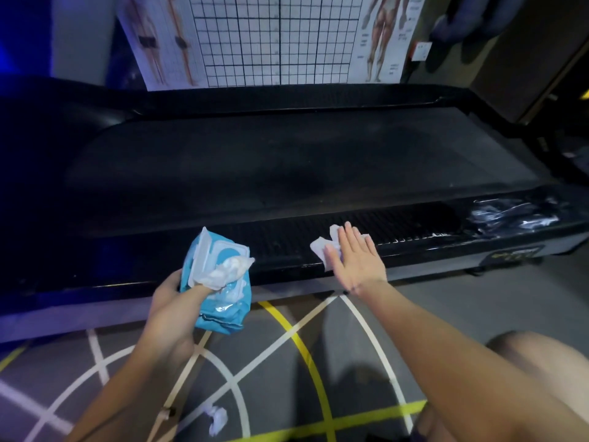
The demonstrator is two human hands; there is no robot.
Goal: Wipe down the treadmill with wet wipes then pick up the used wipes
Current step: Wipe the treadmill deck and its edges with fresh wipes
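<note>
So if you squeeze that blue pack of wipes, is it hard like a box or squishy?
Probably squishy: the blue pack looks creased and bulges where the left hand grips it. It shines, so it may be a bit slippery. The lid stands open with a wipe sticking out, so that one could likely pull loose.

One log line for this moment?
right hand presses wipe on treadmill rail | left hand holds wipe pack | crumpled wipe on floor
</note>
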